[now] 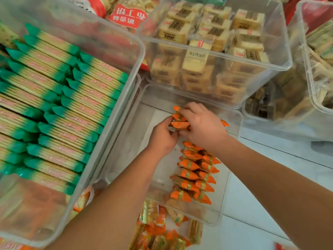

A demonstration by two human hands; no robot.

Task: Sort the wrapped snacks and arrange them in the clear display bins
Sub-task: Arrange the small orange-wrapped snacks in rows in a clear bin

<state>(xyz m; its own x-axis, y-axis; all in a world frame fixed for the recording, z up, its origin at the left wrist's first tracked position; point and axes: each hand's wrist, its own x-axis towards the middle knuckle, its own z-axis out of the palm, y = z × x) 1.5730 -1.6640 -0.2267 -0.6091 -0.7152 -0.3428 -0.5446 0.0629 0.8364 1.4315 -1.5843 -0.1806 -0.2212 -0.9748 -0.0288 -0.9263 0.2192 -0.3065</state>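
From the head camera, a middle clear bin (133, 150) lies low in the centre, and everything else is placed around it. Both hands meet over its far end. The left hand (162, 138) comes in from the near side, its thumb and fingers curled round the left ends of a small stack of orange wrapped snacks (180, 124). The right hand (201, 125) lies over the same stack from the right, its fingers bent down onto the top and far packs, so both hands are grasping the stack just inside the bin's far wall. Along the bin's right side, nearer the person, a double row of orange snacks (192, 170) stands packed edge to edge down to the near wall; the bin's left half shows bare bottom. To the left of the middle bin, and higher, a large clear bin (138, 56) is filled with green-ended cracker packs (72, 98) laid in slanting rows. Behind the middle bin another clear bin (281, 51) holds pale cake packs (198, 56) piled loosely. To the right and behind, a further bin (306, 69) is partly in view with blurred pale packs. In front of the middle bin's near wall, loose orange and green packs (158, 230) lie heaped on the white surface (261, 195).
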